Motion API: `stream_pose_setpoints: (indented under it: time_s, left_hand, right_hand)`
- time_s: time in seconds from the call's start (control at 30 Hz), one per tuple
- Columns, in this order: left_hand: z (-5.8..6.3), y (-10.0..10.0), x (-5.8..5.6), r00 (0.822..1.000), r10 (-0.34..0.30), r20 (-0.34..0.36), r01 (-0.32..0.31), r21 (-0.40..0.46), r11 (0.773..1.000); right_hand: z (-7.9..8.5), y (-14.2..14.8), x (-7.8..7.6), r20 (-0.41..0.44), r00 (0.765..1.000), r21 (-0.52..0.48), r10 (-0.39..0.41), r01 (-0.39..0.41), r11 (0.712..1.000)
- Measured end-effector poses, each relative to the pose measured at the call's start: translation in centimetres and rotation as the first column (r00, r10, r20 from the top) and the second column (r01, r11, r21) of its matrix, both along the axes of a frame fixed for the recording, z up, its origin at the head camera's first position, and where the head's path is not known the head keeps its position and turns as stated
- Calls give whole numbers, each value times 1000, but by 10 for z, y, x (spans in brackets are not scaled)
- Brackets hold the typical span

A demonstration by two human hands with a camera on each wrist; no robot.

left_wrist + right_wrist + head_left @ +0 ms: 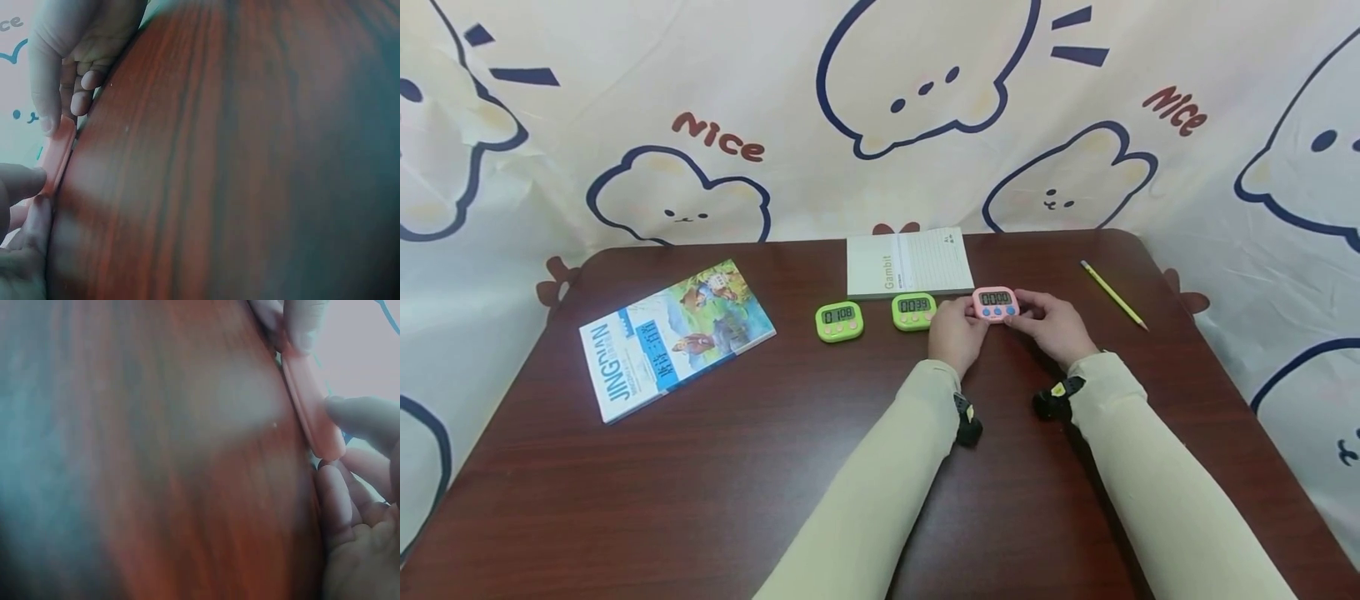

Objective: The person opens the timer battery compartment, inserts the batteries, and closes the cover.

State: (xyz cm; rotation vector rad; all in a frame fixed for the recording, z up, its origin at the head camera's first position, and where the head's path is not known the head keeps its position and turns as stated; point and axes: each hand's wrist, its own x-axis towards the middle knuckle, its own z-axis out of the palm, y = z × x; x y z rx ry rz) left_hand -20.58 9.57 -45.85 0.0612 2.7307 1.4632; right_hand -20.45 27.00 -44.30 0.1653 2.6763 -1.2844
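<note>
A pink digital timer [996,305] with blue buttons reads 00:00 on its small screen. My left hand [957,335] pinches its left end, while my right hand [1052,327] holds the right end between thumb and fingers. In the left wrist view the pink timer [61,150] shows edge-on, low over the table, with fingers of both hands at it. The right wrist view has the thumb of my right hand [365,544] on the timer's edge. Close beside my left hand lies a green timer [913,312] reading 00:39. Another green timer [839,322], farther left, reads 01:08.
Behind the timers a lined notepad [910,262] lies at the table's back edge. A book with a colourful cover [677,340] is on the left, and a yellow-green pencil [1113,295] on the right. Patterned cloth [880,192] hangs around the brown table [700,500].
</note>
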Motion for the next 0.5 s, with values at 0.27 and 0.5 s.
stream_pose_setpoints:
  time_s: [0.27, 0.5]
  left_hand:
    - [-3, -21, 17, 974, -196, 116, 189, 66, 980]
    - [18, -47, 69, 897, -440, 48, 443, -108, 890]
  right_hand:
    - [-3, -5, 10, 34, 999, -128, -14, 18, 992]
    - [7, -10, 46, 33, 999, -166, -3, 9, 986]
